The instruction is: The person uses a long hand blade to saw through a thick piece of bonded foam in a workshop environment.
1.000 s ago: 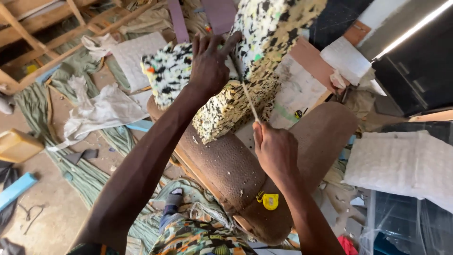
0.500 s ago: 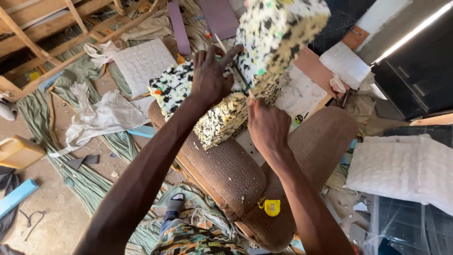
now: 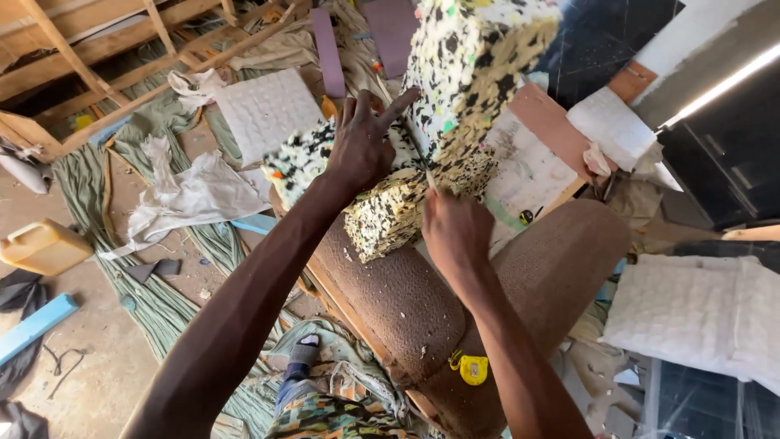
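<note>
While the left hand [image 3: 357, 154] presses flat on the speckled foam [image 3: 390, 203], its fingers spread apart and gripping nothing, the right hand [image 3: 455, 232] is clenched around a thin blade [image 3: 428, 180], of which only a short pale tip shows above the fist, set into the foam at the cut. The foam rests on the top of a brown sofa arm [image 3: 422, 301], and one part of it, the flap [image 3: 479, 57], stands raised and tilted up just beside the left fingertips. Pale crumbs dot the brown fabric below the block. A yellow tape measure [image 3: 473, 368] lies on the sofa arm nearer the person, well apart from both hands. Further left, on the floor, lie a crumpled white cloth [image 3: 191, 199], a white quilted pad [image 3: 264, 110] and green fabric [image 3: 162, 301], with a yellow jerrycan [image 3: 45, 248] near the left edge and a wooden frame [image 3: 97, 45] at the top left corner. On the right sits another quilted white sheet [image 3: 699, 305]. The person's patterned clothing [image 3: 333, 410] shows at the bottom, between the two forearms.
</note>
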